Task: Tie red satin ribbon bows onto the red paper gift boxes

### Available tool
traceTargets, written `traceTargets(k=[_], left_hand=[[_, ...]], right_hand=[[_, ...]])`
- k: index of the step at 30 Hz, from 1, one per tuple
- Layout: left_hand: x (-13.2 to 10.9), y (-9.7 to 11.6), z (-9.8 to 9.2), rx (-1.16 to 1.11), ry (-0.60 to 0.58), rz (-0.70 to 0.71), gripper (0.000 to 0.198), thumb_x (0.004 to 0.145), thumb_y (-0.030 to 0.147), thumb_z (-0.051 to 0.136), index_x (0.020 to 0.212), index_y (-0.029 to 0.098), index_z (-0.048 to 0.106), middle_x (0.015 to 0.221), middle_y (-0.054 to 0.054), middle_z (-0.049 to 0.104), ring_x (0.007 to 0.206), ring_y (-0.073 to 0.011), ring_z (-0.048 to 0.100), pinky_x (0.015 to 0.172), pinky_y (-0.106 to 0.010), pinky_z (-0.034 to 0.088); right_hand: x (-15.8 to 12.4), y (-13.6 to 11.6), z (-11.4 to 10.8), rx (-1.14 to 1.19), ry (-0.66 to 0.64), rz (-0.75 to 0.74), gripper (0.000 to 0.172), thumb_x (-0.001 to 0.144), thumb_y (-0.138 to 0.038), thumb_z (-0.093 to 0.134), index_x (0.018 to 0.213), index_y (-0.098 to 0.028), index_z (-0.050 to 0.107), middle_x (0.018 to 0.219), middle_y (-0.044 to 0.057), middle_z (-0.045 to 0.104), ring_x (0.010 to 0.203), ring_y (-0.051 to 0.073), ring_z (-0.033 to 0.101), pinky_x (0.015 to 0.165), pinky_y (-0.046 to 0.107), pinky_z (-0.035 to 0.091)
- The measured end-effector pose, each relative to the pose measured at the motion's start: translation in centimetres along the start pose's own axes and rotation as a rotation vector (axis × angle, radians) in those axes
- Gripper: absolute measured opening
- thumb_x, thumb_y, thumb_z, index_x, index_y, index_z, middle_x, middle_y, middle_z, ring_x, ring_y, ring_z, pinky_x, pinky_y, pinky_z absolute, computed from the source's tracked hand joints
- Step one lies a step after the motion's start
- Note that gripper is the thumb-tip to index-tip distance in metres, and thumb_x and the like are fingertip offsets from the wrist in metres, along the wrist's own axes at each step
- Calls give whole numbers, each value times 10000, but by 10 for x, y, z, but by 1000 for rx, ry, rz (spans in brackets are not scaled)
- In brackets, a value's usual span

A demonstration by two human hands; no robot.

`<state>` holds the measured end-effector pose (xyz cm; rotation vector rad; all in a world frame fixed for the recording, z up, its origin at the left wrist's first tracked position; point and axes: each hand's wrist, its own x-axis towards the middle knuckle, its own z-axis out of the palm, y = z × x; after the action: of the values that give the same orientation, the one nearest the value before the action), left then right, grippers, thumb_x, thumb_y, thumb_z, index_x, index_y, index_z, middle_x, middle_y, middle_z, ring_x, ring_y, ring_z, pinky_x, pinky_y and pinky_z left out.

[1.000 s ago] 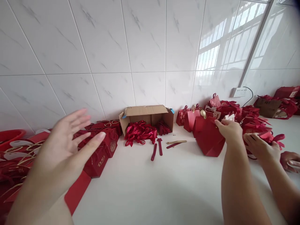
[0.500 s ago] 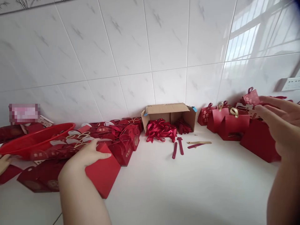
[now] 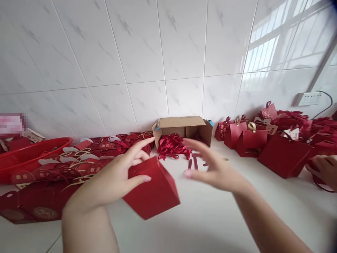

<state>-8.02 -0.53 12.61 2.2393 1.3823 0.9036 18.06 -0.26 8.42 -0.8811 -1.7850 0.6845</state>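
A plain red gift box (image 3: pixel 154 193) with a narrow top edge is gripped by my left hand (image 3: pixel 116 179), thumb across the near face and fingers at the far side. To the right of the box my right hand (image 3: pixel 214 170) is in the air, thumb and fingers apart, holding nothing. Short dark red straps (image 3: pixel 195 162) lie on the white table behind my right hand, partly covered by it. Further back, a cardboard box (image 3: pixel 181 121) lies on its side with a heap of red ribbons (image 3: pixel 172 146) in its opening.
Rows of decorated red boxes (image 3: pixel 46 207) and a red plastic basin (image 3: pixel 61 142) are on the left. More red gift boxes (image 3: pixel 252 140) stand along the tiled wall at right. Another person's hand (image 3: pixel 325 170) is at the right edge, near a large red box (image 3: pixel 285 156).
My left hand has brought the red gift box right, away from the left-hand rows. My right hand has come from the far right to the middle. The view has turned slightly right.
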Motion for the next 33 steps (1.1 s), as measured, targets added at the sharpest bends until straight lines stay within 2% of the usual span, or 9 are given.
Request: traceTargets(k=[1, 3, 6, 9, 14, 17, 23, 29, 33], left_hand=[[5, 8, 10, -33, -33, 42, 701, 753, 334, 658, 1379, 405, 351, 1061, -47, 668, 1016, -255, 650, 740, -335, 571], [14, 20, 27, -61, -13, 118, 703, 791, 307, 620, 1401, 415, 288, 1093, -34, 642, 1070, -235, 617, 855, -368, 539], [26, 28, 42, -26, 196, 192, 716, 788, 300, 630, 1407, 382, 278, 1167, -38, 604, 1125, -233, 570, 970, -420, 468], [34, 29, 46, -50, 383, 122, 760, 739, 367, 684, 1394, 320, 303, 1241, -72, 563, 1166, -265, 528, 970, -450, 459], [38, 36, 47, -537, 129, -29, 686, 774, 369, 658, 1368, 296, 324, 1210, -96, 600, 982, -251, 638, 780, -383, 555], [40, 38, 51, -752, 122, 8, 628, 771, 326, 671, 1334, 294, 394, 1069, -68, 669, 857, -222, 671, 685, -324, 562], [41, 31, 54, -770, 58, 25, 188, 771, 345, 675, 883, 195, 653, 809, -20, 662, 711, -167, 635, 634, -270, 517], [40, 42, 64, -850, 129, 25, 191, 805, 391, 620, 800, 205, 576, 852, -8, 630, 707, -150, 589, 596, -251, 487], [40, 46, 75, -901, 143, 23, 216, 805, 397, 616, 754, 211, 520, 644, 35, 535, 572, -115, 519, 508, -212, 437]], right_hand=[[2, 3, 14, 33, -80, -6, 798, 646, -442, 778, 1342, -304, 411, 1384, 68, 474, 1238, 278, 477, 975, 425, 464], [6, 7, 32, 128, -131, 24, 613, 691, -429, 747, 1230, -268, 504, 1208, 72, 604, 1075, 266, 592, 840, 394, 534], [9, 11, 35, 318, -15, 105, 352, 751, -422, 695, 1025, -229, 588, 978, 51, 679, 882, 242, 661, 702, 356, 561], [12, 9, 20, 529, 117, 182, 360, 747, -405, 706, 1040, -236, 583, 1031, 54, 686, 894, 247, 676, 713, 362, 574], [11, 5, 8, 671, 134, 204, 333, 723, -366, 737, 1002, -230, 619, 1030, 61, 705, 887, 258, 689, 714, 366, 579], [10, 3, 12, 712, 119, 221, 315, 721, -363, 739, 990, -234, 635, 1021, 59, 712, 880, 260, 693, 718, 376, 579], [8, 1, 13, 675, 156, 167, 258, 714, -338, 752, 916, -231, 632, 938, 40, 716, 834, 241, 694, 657, 337, 578], [7, 0, 16, 695, 310, 90, 351, 707, -282, 761, 995, -309, 563, 1142, -9, 636, 906, 193, 662, 684, 308, 578], [8, -1, 19, 738, 261, 84, 174, 787, -356, 675, 909, -263, 593, 1070, 17, 672, 910, 211, 660, 711, 325, 563]])
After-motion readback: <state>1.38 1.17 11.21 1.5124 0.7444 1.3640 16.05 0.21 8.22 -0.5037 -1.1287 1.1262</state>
